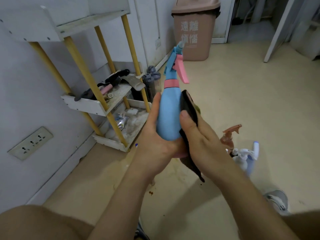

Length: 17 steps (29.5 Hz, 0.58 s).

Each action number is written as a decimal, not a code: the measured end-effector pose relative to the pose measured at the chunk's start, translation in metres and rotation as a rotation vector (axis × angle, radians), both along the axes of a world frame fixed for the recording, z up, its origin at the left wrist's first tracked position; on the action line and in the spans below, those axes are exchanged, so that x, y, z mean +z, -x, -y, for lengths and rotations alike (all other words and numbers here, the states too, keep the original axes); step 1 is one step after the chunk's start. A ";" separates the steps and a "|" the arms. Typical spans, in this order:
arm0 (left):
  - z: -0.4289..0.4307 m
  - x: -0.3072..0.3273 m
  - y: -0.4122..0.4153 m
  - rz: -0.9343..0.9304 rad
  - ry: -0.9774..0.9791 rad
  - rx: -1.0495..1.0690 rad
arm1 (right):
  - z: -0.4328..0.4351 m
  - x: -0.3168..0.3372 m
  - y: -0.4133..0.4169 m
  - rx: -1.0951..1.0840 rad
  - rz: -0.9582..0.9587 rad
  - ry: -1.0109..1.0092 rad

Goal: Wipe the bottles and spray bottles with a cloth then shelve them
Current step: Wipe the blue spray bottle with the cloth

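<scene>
Head view: left hand (155,135) grips the blue spray bottle (168,115), right hand (199,135) pinches the cloth (188,108) against it; floor bottles (242,156) apparently await wiping, shelving.

**Person: bare arms, grey trainers**

Left hand (155,141) and right hand (199,135) bare. Thumbnail (185,114) on the right hand cut short, with a rounded edge.

Left forearm (124,196) and right forearm (242,196) bare along all the length that shows, down to the bottom edge.

Knee (34,222) bare, filling the lower-left corner. Dark brownish mass in the lower-right corner: clothing or a shadowed leg, cannot tell which.

Sneaker (277,202) at the right: grey upper, paler sole, darker stripes on the side panel, somewhat blurred.

Second shoe (141,230) at the bottom edge, between the forearms: grey and white with dark streaks, mostly hidden.
</scene>
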<state>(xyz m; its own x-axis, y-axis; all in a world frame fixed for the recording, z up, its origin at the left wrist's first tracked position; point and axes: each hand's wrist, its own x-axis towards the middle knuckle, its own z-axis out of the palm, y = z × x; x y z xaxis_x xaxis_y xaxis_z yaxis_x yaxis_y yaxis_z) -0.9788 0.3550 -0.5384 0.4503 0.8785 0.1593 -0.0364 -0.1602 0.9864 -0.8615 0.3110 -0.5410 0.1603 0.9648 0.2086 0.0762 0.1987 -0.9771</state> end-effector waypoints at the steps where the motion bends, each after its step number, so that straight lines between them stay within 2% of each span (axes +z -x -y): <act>1: -0.002 0.001 -0.001 -0.042 -0.029 0.013 | 0.007 -0.001 0.005 0.010 0.046 0.018; 3: -0.005 -0.002 -0.001 -0.185 -0.173 0.044 | 0.008 -0.003 0.011 -0.018 0.130 0.052; 5: -0.002 -0.009 -0.003 -0.325 -0.282 0.045 | -0.006 -0.001 0.008 -0.111 0.085 0.078; 6: 0.003 -0.013 -0.002 -0.342 -0.261 0.021 | -0.015 0.002 0.002 -0.172 0.025 0.107; 9: 0.019 -0.017 0.004 -0.240 -0.129 -0.084 | -0.032 0.012 -0.018 -0.234 -0.144 0.318; 11: 0.020 -0.020 0.006 -0.094 -0.025 -0.088 | -0.029 0.015 -0.017 -0.209 -0.191 0.416; 13: 0.015 -0.021 0.003 0.041 0.076 -0.017 | -0.022 0.012 -0.006 -0.213 -0.102 0.360; 15: 0.010 -0.019 -0.002 0.045 0.077 0.095 | -0.014 -0.003 0.007 -0.248 0.013 0.216; 17: 0.003 -0.015 -0.002 0.019 0.066 0.180 | -0.004 -0.015 0.021 -0.184 0.063 0.128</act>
